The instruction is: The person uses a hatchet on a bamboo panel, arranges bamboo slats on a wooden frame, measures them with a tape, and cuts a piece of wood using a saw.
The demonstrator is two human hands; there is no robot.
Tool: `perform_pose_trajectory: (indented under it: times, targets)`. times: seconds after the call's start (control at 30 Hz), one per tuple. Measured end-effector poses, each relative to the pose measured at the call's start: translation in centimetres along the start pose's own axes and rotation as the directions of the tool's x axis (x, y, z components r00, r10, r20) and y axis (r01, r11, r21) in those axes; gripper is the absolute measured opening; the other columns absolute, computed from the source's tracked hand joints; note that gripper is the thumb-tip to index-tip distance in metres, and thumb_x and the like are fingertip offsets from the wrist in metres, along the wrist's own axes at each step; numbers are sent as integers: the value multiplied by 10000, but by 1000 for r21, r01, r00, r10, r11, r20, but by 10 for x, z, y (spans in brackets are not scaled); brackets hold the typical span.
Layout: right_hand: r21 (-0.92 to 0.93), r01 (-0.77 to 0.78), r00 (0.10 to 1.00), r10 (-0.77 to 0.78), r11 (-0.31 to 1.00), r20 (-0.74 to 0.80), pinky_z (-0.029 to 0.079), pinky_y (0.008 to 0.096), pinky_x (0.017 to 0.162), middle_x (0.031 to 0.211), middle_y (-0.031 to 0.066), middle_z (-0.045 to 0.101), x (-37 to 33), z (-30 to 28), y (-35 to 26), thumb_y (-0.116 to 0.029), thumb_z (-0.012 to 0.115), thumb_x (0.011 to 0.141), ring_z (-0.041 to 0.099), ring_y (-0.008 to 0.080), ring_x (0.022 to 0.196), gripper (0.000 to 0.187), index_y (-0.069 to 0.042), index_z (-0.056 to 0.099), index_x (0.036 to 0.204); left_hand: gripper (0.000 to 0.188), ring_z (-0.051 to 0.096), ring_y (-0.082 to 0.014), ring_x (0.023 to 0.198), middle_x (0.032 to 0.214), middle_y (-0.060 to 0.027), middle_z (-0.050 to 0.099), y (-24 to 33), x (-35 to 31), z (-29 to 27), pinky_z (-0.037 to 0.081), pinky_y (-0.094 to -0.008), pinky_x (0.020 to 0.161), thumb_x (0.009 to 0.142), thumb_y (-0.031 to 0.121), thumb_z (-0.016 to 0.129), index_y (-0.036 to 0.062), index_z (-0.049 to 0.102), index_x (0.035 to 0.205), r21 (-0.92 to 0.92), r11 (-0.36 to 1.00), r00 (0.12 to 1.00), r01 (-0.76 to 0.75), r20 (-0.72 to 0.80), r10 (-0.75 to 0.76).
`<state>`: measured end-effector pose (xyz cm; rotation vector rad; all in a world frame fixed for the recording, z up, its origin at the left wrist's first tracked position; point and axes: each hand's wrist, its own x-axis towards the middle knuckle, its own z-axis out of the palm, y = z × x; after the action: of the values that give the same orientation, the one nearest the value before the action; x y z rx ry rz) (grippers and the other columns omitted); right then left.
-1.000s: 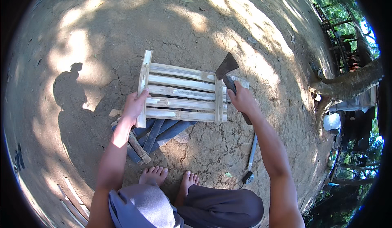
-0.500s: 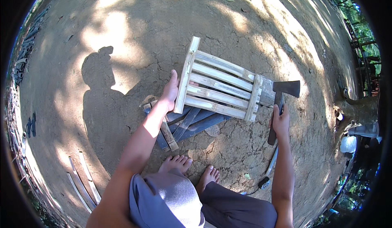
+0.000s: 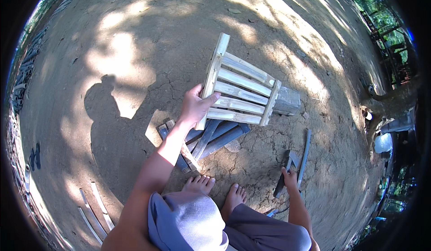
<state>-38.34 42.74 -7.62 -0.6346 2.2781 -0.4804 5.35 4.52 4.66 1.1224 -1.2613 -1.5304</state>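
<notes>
Left fingers (image 3: 209, 100) on frame's (image 3: 242, 93) edge

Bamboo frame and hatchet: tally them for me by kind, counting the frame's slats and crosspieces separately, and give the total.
Bamboo slats: 5
Bamboo crosspieces: 2, one gripped by the left hand
Hatchet: 1, held in the right hand
Total: 8

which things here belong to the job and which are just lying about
Seems part of the job:
slatted frame, held by the left hand
hatchet, in the right hand
grey block at the frame's end

Apparently just lying about:
pale strips, lower left
white bundle
</notes>
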Motion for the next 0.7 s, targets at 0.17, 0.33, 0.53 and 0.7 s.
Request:
perform_pose_trajectory:
  times: [0.17, 0.33, 0.53, 0.7]
  targets:
    - [45, 208, 978, -206, 977, -34, 582, 376, 788, 1129, 159, 733, -12, -48, -119, -509, 582, 1034, 738, 238, 998, 630, -16, 571, 1427, 329, 752, -147, 793, 900, -130, 774, 96, -46, 43, 585, -308, 607, 917, 142, 770, -1, 699, 1204, 467, 810, 935, -354, 191, 298]
    - [929, -149, 764, -557, 338, 325, 629, 466, 868, 1323, 250, 636, -86, -82, -256, -693, 508, 984, 725, 349, 1050, 925, 1, 327, 1569, 377, 780, -240, 898, 1031, -113, 787, 101, -72, 96, 625, -355, 752, 860, 128, 767, 70, 726, 1230, 401, 276, 465, -873, 521, 716]
    - [922, -137, 713, -610, 363, 346, 621, 485, 923, 1328, 225, 629, -101, -87, -246, -454, 735, 921, 717, 342, 1099, 862, 27, 376, 1539, 408, 660, -224, 1247, 1387, -23, 674, 45, -94, 124, 513, -479, 1063, 968, 246, 598, 233, 659, 1372, 341, 10, 277, -940, 747, 605]
    - [667, -234, 819, -225, 707, 527, 557, 400, 944, 1220, 123, 713, -43, -68, -165, -265, 743, 949, 705, 219, 1067, 595, -18, 550, 1454, 531, 511, -293, 1406, 1528, -40, 539, -48, -94, 134, 367, -660, 1137, 953, 298, 598, 279, 547, 1482, 312, -51, 271, -949, 886, 377]
